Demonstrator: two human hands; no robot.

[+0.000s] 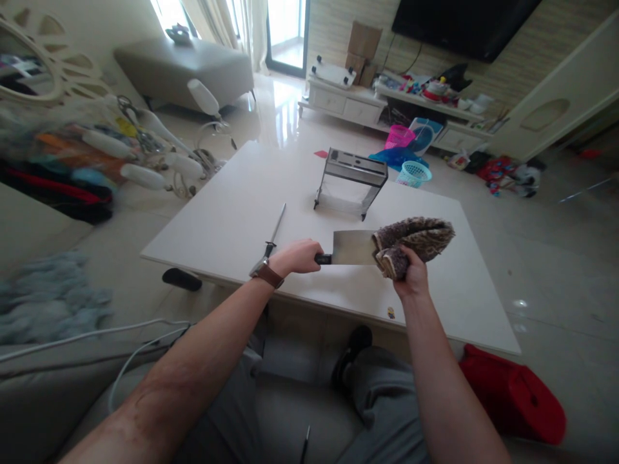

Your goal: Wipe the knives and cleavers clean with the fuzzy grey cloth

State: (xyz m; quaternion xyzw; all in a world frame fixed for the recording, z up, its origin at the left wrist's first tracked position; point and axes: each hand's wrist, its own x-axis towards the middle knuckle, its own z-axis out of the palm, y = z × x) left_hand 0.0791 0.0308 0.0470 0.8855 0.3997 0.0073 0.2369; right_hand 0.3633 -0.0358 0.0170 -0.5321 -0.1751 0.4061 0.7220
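My left hand point(298, 256) is closed around the black handle of a cleaver point(352, 248). The broad blade points to the right, held above the front part of the white table point(213, 212). In my right hand point(413, 274) is a brown patterned cloth point(418, 240), bunched and folded over the far end of the blade, so the tip is hidden. A honing steel point(276, 229) with a dark handle lies on the table beside my left wrist. Behind the cleaver stands an empty knife block point(355, 169) with a slotted metal top.
A small sticker point(391, 313) is near the table's front edge. Beyond the table are a light blue basket point(414, 173) and a pink basket point(399, 136). A red bag point(512, 393) sits at the lower right. White lamp shades point(203, 98) stand at the left.
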